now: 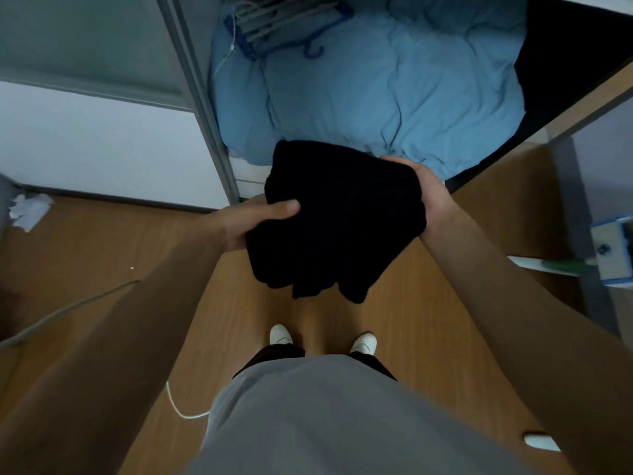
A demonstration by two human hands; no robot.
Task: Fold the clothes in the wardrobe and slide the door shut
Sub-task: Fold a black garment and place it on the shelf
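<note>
head: black garment (339, 221) in left hand (248, 222), right hand (428, 192)

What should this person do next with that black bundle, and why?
Probably carry the black garment forward and lay it on the blue quilt in the wardrobe: it already looks folded, the left hand and right hand grip its sides, and the sliding door stands open.

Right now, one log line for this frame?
black garment: folded, held up | left hand: grips left side | right hand: grips right side | sliding door: open | wardrobe: blue quilt, hangers inside
</note>
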